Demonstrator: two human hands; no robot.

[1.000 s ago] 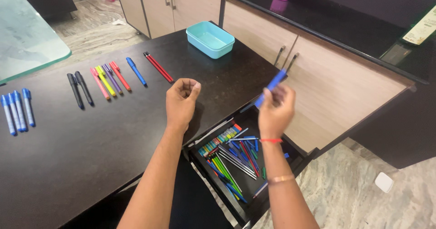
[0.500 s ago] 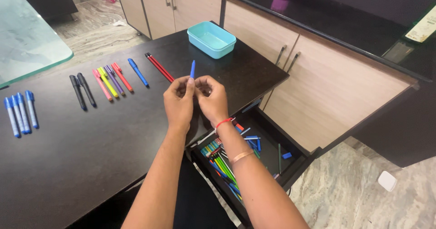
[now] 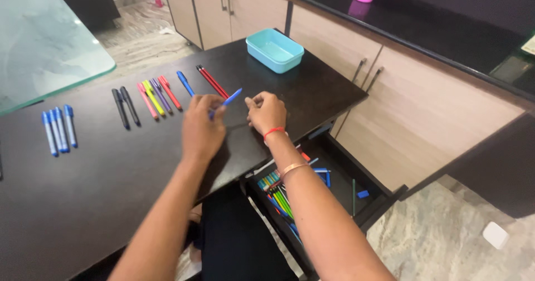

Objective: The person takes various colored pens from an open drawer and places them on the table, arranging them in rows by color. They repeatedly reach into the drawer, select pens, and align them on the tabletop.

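Blurring softened both forearms and hid the fingers' exact placing, yet the left hand was curled narrow around a blue pen, whose tip jutted up and to the right past the fingertips while its lower length stayed covered by the fingers. The right hand hovered just right of the pen tip, loosely curled and holding nothing visible; whether it touched the pen could not be told. Beyond the left hand lay two red pencils, and further to its left a row of coloured markers, two black markers and a group of blue markers, all apart from the hand. A teal box sat beyond the right hand near the far corner of the dark surface. Below the right wrist an open drawer showed mixed pens, largely hidden by that forearm. Bare surface lay open on the near side of the left hand; the surface edge ran close beneath both wrists.
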